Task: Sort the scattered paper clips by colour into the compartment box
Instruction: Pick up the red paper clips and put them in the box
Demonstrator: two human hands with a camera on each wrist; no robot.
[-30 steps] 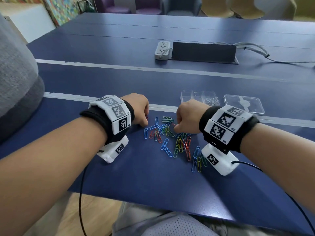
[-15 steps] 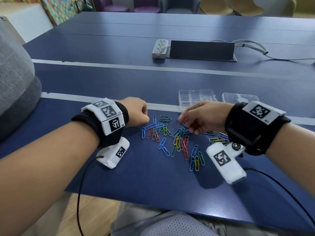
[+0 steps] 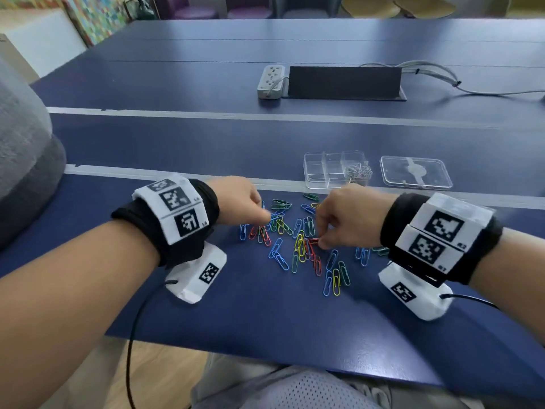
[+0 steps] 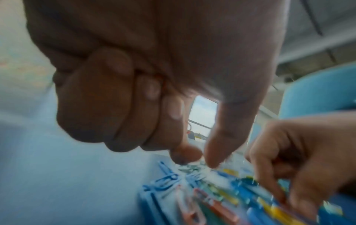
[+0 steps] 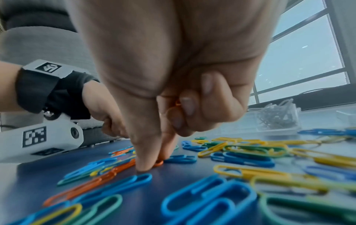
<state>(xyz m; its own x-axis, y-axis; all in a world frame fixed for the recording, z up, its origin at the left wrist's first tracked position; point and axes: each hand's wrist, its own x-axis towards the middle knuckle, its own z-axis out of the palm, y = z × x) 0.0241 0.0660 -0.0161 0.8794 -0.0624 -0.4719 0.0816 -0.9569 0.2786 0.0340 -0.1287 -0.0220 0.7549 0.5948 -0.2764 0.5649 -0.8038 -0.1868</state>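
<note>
- Right hand [image 3: 348, 219]: we see thumb and forefinger tips down on the table, pinching the end of an orange paper clip [image 5: 123, 167]; the other fingers are curled, with more orange wire tucked under them.
- Left hand [image 3: 244, 202]: three fingers curled into the palm, forefinger and thumb pointing down over the clips with a gap between them; the wrist view is blurred, and we cannot tell whether they hold anything.
- Scattered paper clips [image 3: 298, 240]: blue, green, yellow, orange-red, loose on the blue table [image 3: 265, 320] between our hands.
- Compartment box [image 3: 330, 169]: clear plastic, just beyond the pile; silver clips [image 3: 358, 172] fill its right-hand compartment.
- Lid [image 3: 415, 172]: clear, flat on the table, right of the box.
</note>
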